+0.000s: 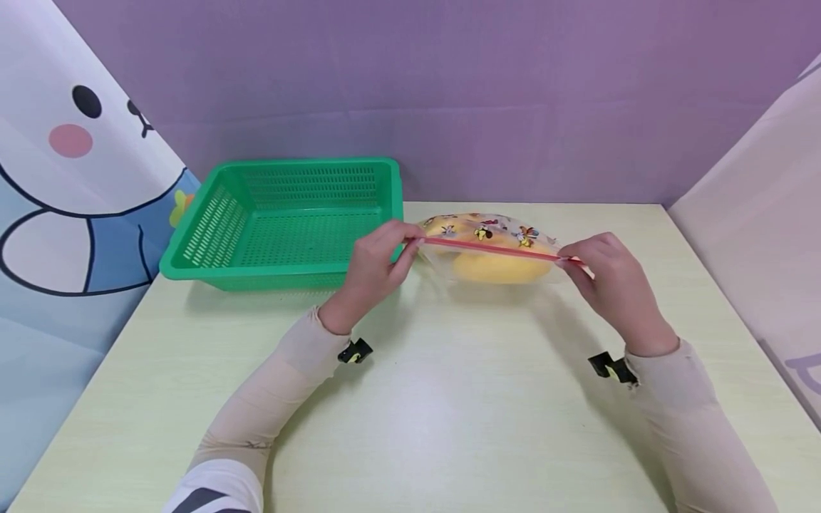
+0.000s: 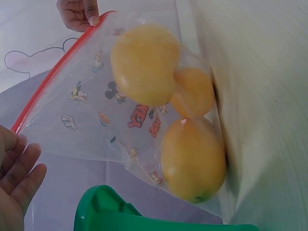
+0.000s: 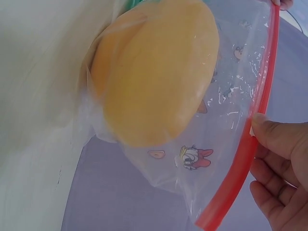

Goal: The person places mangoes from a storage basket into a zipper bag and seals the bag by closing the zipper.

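Observation:
A clear zip bag (image 1: pixel 449 260) printed with cartoon figures stands on the table, its red zip strip (image 1: pixel 487 248) stretched between both hands. Inside it lie yellow-orange fruits that look like mangoes (image 2: pixel 193 161), with a smaller orange one (image 2: pixel 192 93) between two larger ones in the left wrist view. My left hand (image 1: pixel 378 263) pinches the strip's left end between thumb and fingers. Near the strip's right end, my right hand (image 1: pixel 609 285) pinches it the same way, and a short red tail sticks out past the thumb in the right wrist view.
A green plastic basket (image 1: pixel 282 274) with slotted walls stands left of the bag, close to the left hand, and nothing shows inside it. The pale table (image 1: pixel 462 427) ends at a purple backdrop (image 1: pixel 449 107). Printed cloths hang at both sides.

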A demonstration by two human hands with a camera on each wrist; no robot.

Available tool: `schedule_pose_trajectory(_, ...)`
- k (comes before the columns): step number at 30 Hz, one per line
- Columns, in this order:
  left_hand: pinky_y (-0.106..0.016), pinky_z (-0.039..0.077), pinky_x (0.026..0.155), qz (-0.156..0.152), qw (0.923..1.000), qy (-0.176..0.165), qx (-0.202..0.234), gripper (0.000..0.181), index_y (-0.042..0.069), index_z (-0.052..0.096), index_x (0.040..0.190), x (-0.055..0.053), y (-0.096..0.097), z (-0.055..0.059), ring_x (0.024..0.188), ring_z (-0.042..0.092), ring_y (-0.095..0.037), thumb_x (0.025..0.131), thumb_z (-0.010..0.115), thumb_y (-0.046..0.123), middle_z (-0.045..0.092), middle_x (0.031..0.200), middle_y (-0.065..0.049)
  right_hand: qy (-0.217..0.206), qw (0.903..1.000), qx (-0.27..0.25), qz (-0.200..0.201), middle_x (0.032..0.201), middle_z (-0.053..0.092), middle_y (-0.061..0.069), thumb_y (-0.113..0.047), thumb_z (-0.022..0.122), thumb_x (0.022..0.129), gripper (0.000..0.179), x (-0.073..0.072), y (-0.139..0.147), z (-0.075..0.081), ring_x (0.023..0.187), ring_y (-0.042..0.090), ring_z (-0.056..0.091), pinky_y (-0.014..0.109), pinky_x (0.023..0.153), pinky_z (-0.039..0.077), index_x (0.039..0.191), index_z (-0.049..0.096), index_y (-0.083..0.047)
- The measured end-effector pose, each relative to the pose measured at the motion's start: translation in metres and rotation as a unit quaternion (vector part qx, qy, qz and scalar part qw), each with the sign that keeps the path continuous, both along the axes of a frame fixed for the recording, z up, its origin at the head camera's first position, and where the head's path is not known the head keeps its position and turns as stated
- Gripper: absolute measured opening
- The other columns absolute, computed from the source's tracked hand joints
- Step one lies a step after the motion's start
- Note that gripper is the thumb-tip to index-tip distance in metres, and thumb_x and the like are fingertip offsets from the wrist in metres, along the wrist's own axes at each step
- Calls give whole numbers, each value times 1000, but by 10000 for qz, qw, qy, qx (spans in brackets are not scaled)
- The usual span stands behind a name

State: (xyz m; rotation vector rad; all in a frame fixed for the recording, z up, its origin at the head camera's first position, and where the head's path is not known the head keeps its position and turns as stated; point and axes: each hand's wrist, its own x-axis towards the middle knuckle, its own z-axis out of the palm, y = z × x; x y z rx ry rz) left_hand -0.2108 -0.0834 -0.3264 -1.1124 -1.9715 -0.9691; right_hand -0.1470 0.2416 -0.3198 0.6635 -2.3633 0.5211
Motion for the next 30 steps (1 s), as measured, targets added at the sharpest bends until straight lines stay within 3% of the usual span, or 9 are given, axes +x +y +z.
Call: schedule_pose_trajectory(30,-27,53,70,20,10000,-41,-17,4,-1,63,91,2,0,2,77,63,-18,88,63,1,65,86,-11,-54,9999,-24,-157,84,68,11,13,75,70,24,6,26,-6,85,28,54,31,73,40,89,68,1)
